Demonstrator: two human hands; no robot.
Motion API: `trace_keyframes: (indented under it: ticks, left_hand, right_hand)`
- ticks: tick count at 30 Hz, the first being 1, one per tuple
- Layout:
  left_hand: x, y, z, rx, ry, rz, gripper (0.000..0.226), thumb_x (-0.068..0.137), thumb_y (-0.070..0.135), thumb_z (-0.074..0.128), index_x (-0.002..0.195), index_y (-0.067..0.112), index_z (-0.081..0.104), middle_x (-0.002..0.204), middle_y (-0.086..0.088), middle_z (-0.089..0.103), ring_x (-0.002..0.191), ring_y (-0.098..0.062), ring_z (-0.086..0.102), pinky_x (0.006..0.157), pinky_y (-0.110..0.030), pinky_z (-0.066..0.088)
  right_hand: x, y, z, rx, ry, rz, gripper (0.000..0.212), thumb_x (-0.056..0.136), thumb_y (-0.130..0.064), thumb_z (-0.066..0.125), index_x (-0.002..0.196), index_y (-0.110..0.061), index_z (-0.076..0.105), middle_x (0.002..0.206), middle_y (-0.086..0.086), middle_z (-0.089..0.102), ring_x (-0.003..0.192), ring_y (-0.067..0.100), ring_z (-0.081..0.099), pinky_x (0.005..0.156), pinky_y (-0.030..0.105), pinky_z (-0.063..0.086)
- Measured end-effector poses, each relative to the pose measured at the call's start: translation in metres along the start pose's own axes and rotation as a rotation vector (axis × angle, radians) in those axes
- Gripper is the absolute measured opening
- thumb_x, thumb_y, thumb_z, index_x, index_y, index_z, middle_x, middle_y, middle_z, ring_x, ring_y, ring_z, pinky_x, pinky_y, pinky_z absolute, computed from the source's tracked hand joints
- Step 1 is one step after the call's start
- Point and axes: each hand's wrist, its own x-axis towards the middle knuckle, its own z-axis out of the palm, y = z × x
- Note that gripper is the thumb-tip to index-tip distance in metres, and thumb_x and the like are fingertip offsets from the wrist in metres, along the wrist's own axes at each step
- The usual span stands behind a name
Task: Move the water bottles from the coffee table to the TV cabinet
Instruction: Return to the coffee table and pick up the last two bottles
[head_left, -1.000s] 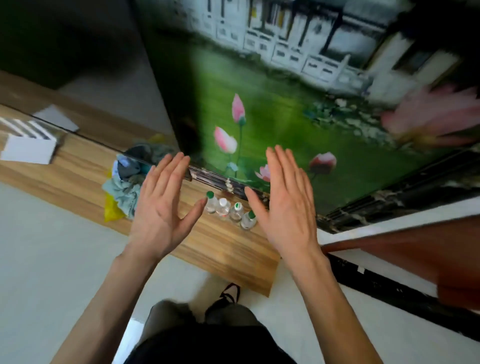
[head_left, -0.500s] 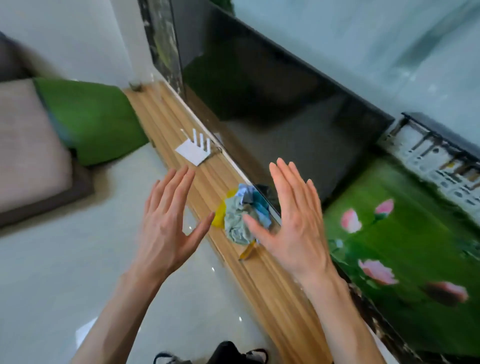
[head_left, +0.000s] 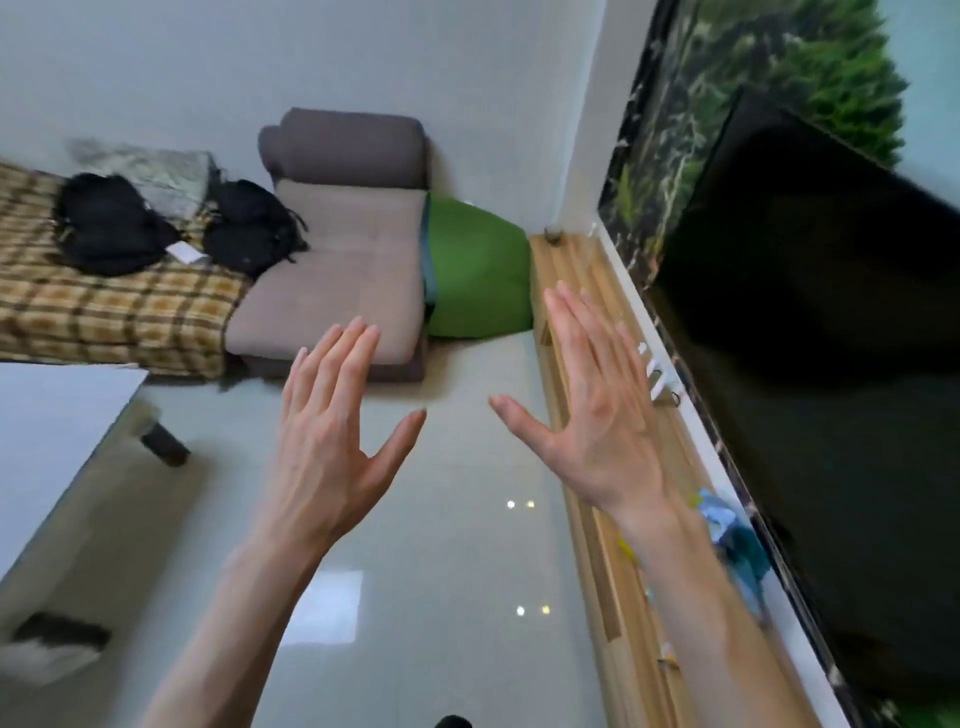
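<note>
Your view takes in the pale tiled floor (head_left: 441, 545) first, with the black TV screen (head_left: 831, 389) filling the right side and the wooden TV cabinet (head_left: 587, 519) running along beneath it. At the far wall sits a grey-brown sofa seat (head_left: 343, 270) with a green cushion (head_left: 475, 275) wedged between it and the cabinet's end, and a plaid blanket (head_left: 104, 306) carrying 2 black bags (head_left: 109, 228) further left. The white coffee table (head_left: 47, 436) cuts into your left edge. A crumpled blue cloth (head_left: 732, 530) lies on the cabinet just behind your right wrist.

Your left hand (head_left: 327, 441) and right hand (head_left: 597, 415) are both raised over the floor, palms facing away, fingers straight and spread — neither holds anything. No water bottles show anywhere in this view, so you cannot place them against your fingers.
</note>
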Motion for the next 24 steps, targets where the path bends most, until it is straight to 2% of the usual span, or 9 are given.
trace_keyframes:
  ticks: [8,12,16,24]
  left_hand:
    - [-0.013,-0.104,-0.084,0.239,0.079,-0.314,0.078,0.098,0.06,0.053,0.161,0.019,0.031,0.17,0.0,0.03,0.16,-0.019,0.021,0.13,-0.045,0.022]
    - [-0.012,-0.148,-0.112,0.276,0.139,-0.456,0.075,0.099,0.058,0.05,0.159,0.016,0.036,0.167,-0.004,0.037,0.158,-0.023,0.028,0.128,-0.052,0.025]
    - [-0.004,-0.191,-0.131,0.342,0.216,-0.528,0.076,0.098,0.059,0.048,0.157,0.012,0.041,0.164,-0.009,0.042,0.155,-0.028,0.034,0.123,-0.058,0.034]
    - [0.017,-0.289,-0.165,0.529,0.315,-0.694,0.072,0.099,0.055,0.053,0.158,0.016,0.038,0.164,-0.003,0.041,0.157,-0.017,0.03,0.126,-0.049,0.029]
  right_hand:
    - [0.09,-0.112,0.105,0.23,-0.105,-0.273,0.088,0.093,-0.065,0.056,0.161,-0.02,0.021,0.169,-0.004,0.02,0.158,0.01,0.008,0.127,0.049,0.016]
    - [0.132,-0.165,0.158,0.321,-0.138,-0.402,0.088,0.094,-0.066,0.053,0.161,-0.019,0.021,0.169,-0.004,0.021,0.158,0.011,0.009,0.127,0.049,0.015]
    - [0.173,-0.208,0.209,0.399,-0.177,-0.509,0.087,0.094,-0.069,0.048,0.161,-0.02,0.021,0.169,-0.004,0.019,0.157,0.01,0.009,0.128,0.043,0.009]
    - [0.272,-0.287,0.296,0.524,-0.295,-0.699,0.088,0.094,-0.069,0.048,0.161,-0.018,0.022,0.169,-0.001,0.02,0.158,0.014,0.01,0.126,0.052,0.018]
